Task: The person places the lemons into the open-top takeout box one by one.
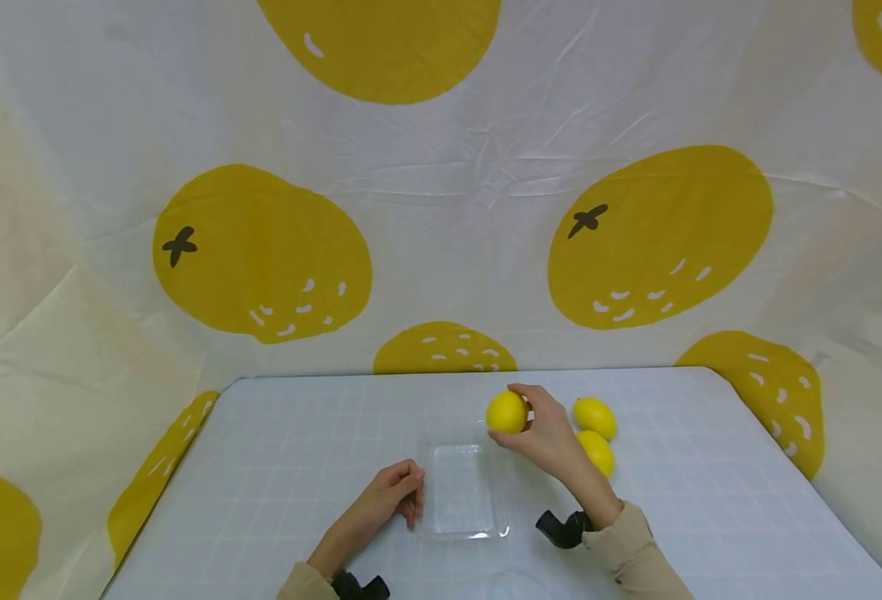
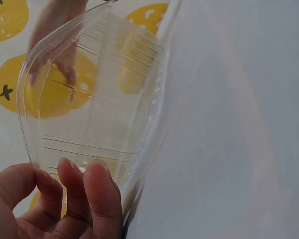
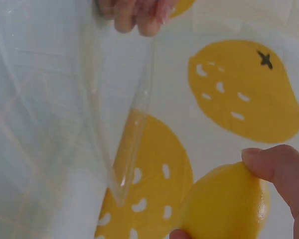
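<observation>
My right hand [image 1: 549, 440] holds a yellow lemon [image 1: 506, 412] between thumb and fingers, above the upper right end of a clear plastic container [image 1: 465, 492]. The right wrist view shows the thumb on the lemon [image 3: 224, 204] and a fingertip at its lower left. At the container's left side, my left hand [image 1: 390, 493] pinches the rim with curled fingers. Seen from the left wrist, the thumb and fingers of that hand [image 2: 74, 199] meet at the edge of the see-through container [image 2: 114, 119]. No lemon shows inside it.
Two more lemons lie close together on the table to the right, one farther back [image 1: 594, 417] and one nearer [image 1: 598, 454], partly behind my right wrist. A faint clear rounded outline [image 1: 516, 575] shows at the table's front. Lemon-print cloth hangs behind and around the table.
</observation>
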